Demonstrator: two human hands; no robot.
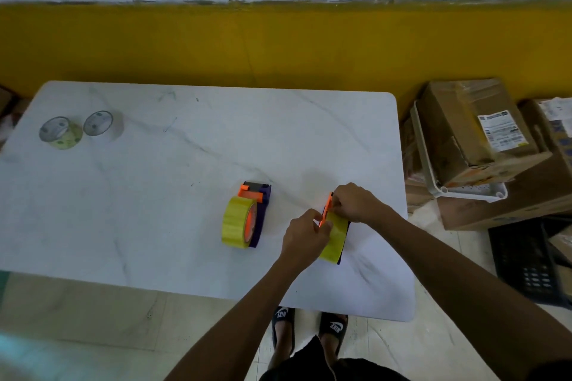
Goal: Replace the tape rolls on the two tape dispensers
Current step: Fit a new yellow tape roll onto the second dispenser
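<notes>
I have both hands on the second tape dispenser [335,233], which sits near the right edge of the table [185,195], toward the front. A yellow tape roll [334,238] is on it already. My left hand [305,237] is pinching the tape end by the orange part, and my right hand [353,202] is closed on the top of the dispenser to keep it from moving. I think I am feeding the loose tape end up to the cutter. To do this well, I should pull the tape straight and flat, keep my fingers off the sticky side, and hold the dispenser firm so it does not tip. The other dispenser [258,213] stands just to the left, with its yellow roll [238,223] on, and looks done. Two clear old rolls [80,130] sit far off near the back left corner.
</notes>
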